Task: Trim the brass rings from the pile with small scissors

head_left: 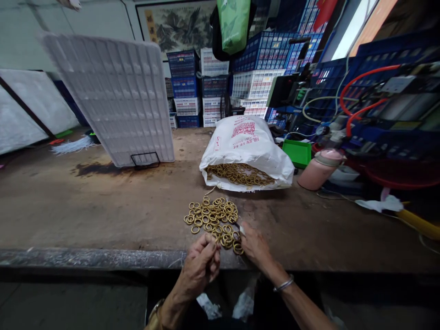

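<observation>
A loose pile of brass-coloured rings (205, 219) lies on the wooden table, close to its front edge. My left hand (202, 259) is closed in a pinch just over the edge, with a ring at its fingertips, partly hidden by the fingers. On the right side of the pile, my right hand (255, 244) is closed around a thin dark tool (235, 224); its tip reaches among the rings and most of it is covered by the hand. Behind the pile, a white woven sack (240, 142) lies on its side, its mouth facing me and showing many more rings.
A white ribbed plastic panel (117, 101) stands upright in a black wire stand (145, 159) at left. Right of the sack are a green tray (297, 153), a pink bottle (320, 169) and red hoses (360, 75). Stacked crates (185, 87) line the back.
</observation>
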